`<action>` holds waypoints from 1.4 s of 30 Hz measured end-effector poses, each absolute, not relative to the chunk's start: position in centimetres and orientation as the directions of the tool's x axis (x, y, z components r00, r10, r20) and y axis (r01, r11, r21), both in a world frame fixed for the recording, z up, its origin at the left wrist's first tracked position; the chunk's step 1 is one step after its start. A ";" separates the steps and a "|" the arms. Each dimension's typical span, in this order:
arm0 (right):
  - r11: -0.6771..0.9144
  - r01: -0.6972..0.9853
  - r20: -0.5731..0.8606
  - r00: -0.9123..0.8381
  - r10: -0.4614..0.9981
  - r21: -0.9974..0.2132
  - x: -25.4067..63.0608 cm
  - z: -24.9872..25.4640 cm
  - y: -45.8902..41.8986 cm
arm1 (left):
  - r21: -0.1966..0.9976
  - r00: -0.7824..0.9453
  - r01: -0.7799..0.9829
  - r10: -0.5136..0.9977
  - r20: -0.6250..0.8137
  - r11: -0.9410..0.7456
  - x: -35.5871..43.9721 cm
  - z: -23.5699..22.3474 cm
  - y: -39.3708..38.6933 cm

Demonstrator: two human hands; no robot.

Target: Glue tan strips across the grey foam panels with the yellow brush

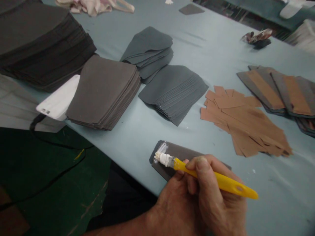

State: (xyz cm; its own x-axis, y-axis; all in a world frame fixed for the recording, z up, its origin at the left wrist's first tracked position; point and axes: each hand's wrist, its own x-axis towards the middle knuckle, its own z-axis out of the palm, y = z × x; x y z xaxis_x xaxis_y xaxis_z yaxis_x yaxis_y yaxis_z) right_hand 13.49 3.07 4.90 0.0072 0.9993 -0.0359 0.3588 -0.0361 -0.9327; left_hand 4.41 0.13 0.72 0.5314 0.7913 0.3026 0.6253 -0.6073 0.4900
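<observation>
Yellow-handled brush [221, 180] clenched in the left hand [194, 200], thumb [202, 164] pressed along the handle, other fingers curled round it. Handle end juts out to the right of the hand. Bristles [163, 159] clogged with white paste, lying over one end of a dark grey sheet piece [182, 152] on a pale blue table covering [246, 55], near the table's edge. White streaks [160, 148] mark that end of the piece. The hand covers part of the piece; contact between them cannot be told from this view.

Beyond the brush, a squared stack of dark grey pieces [103, 91] and two fanned blue-grey stacks [172, 93] [147, 49]. Far left, a taller dark stack [36, 42], with a white phone [57, 96] just beside the squared stack, black cable [36, 123] trailing off the table. To the right, loose tan strips [243, 121] in an overlapping heap, touching grey pieces with tan strips on them [278, 91]. Crumpled pink cloth [93, 5] at the far edge.
</observation>
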 end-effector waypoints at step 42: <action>-0.109 0.181 0.005 0.536 0.844 -0.977 26.3 3.8 -1.5 | 0.233 0.569 0.739 0.770 0.289 -0.633 4.4 0.7 0.3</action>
State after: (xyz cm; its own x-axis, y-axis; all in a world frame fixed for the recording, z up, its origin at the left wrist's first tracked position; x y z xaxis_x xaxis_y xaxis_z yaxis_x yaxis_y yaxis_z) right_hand 26.30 -1.48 3.81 0.5355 0.8445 0.0052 0.1811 -0.1088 -0.9774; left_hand 4.45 0.30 0.73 0.5685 0.7703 0.2888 0.7387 -0.6325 0.2328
